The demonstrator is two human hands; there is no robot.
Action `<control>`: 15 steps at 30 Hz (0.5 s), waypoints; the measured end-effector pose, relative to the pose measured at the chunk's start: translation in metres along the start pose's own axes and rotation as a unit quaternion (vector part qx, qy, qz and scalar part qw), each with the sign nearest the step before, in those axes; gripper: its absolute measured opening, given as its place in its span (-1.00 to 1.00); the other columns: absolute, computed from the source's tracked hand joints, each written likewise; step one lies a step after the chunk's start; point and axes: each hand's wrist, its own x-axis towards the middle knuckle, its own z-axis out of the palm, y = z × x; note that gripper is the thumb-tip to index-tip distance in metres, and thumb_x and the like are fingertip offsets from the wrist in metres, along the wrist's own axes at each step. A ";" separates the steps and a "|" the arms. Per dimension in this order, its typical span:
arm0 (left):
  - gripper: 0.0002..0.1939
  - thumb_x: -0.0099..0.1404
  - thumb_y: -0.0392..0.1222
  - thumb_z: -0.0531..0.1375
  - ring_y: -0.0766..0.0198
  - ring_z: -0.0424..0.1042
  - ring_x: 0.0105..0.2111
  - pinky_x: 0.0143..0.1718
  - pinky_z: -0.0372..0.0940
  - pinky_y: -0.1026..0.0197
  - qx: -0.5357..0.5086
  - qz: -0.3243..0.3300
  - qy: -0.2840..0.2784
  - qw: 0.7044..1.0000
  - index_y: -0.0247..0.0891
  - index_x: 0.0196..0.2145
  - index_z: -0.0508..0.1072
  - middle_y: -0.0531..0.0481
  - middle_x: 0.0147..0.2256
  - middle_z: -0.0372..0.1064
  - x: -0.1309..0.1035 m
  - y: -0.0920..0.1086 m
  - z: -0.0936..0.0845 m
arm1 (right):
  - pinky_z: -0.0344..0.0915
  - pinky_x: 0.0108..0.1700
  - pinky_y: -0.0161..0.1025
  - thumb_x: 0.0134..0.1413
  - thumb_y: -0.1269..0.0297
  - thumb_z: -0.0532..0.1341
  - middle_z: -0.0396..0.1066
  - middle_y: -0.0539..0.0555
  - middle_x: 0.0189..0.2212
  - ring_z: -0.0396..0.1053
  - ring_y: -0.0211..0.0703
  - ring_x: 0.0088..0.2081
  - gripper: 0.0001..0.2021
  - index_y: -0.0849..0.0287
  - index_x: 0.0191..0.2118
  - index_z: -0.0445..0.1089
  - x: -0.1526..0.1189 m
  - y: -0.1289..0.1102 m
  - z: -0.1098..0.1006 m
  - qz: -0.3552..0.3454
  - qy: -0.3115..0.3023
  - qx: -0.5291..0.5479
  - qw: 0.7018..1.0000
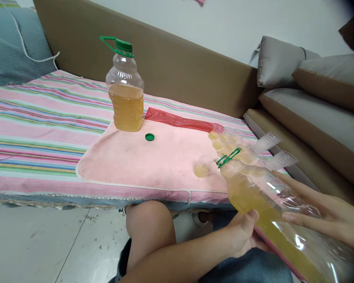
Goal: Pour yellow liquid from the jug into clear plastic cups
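A large clear plastic bottle (253, 188) of yellow liquid lies tilted, its uncapped mouth low at the left. My left hand (243, 237) grips it from below, the thumb up on the near side. On the far side my right hand (321, 212) steadies its upper surface, fingers spread along the plastic. A green handle ring (228, 158) sits round the neck. The mouth is at the rim of a clear plastic cup (201, 169) with yellow liquid in it; whether liquid is flowing I cannot tell. Behind the neck stand several more cups (216, 144) with yellow liquid.
A second bottle (126, 104) with a green cap stands upright at the back left. Close by lie a green cap (150, 136) and a red plastic bag (179, 121). Stacked cups (267, 142) lie at the right on the pink cloth (141, 161). Cushions (315, 106) are piled far right.
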 end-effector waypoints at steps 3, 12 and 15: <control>0.19 -0.36 0.62 0.22 -0.34 0.42 -0.04 -0.01 0.11 -0.55 -0.001 -0.010 0.009 1.000 -0.26 0.09 0.39 -0.40 -0.04 0.43 0.000 0.001 0.001 | 0.32 0.16 0.01 -0.03 -0.28 0.20 0.21 -0.05 0.29 0.30 0.14 0.20 -0.11 -0.29 0.38 -0.16 0.000 -0.001 -0.001 0.006 -0.002 0.001 1.000; 0.09 -0.22 0.58 0.22 -0.28 0.45 -0.04 -0.05 0.25 -0.44 -0.008 0.036 -0.015 0.999 -0.29 0.09 0.38 -0.38 -0.08 0.46 0.007 -0.006 -0.006 | 0.26 0.20 0.10 -0.02 -0.26 0.20 0.18 0.00 0.30 0.25 0.20 0.23 -0.09 -0.19 0.40 -0.16 0.001 -0.002 -0.002 -0.005 -0.003 -0.009 1.000; 0.14 -0.26 0.59 0.23 -0.30 0.45 -0.04 -0.06 0.27 -0.42 0.002 0.025 -0.007 1.000 -0.32 0.09 0.37 -0.38 -0.07 0.45 0.007 0.002 -0.003 | 0.29 0.18 0.10 -0.02 -0.24 0.21 0.24 0.02 0.27 0.31 0.20 0.19 -0.11 -0.20 0.39 -0.13 0.004 -0.009 -0.003 -0.017 0.006 -0.010 1.000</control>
